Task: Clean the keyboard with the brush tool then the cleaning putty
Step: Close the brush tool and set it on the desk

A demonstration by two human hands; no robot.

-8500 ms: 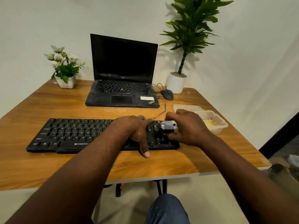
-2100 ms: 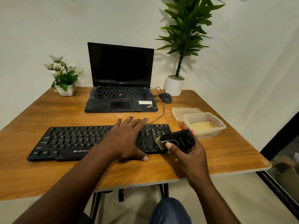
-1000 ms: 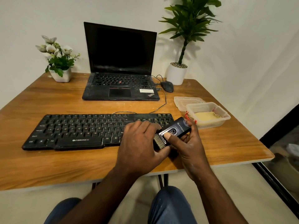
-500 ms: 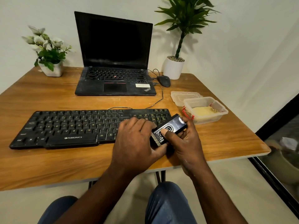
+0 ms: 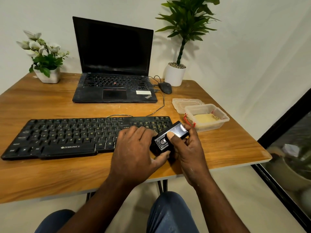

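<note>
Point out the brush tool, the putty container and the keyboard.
brush tool (image 5: 161,144), head view, its black casing.
putty container (image 5: 211,127), head view, its front wall.
keyboard (image 5: 67,137), head view, the letter keys.

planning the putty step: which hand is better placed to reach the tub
Right, likely: the right hand is nearest the putty tub, though it grips the brush tool; the left hand is farther.

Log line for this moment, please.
right hand grips brush tool | left hand pinches its lower end | putty in open tub
</note>
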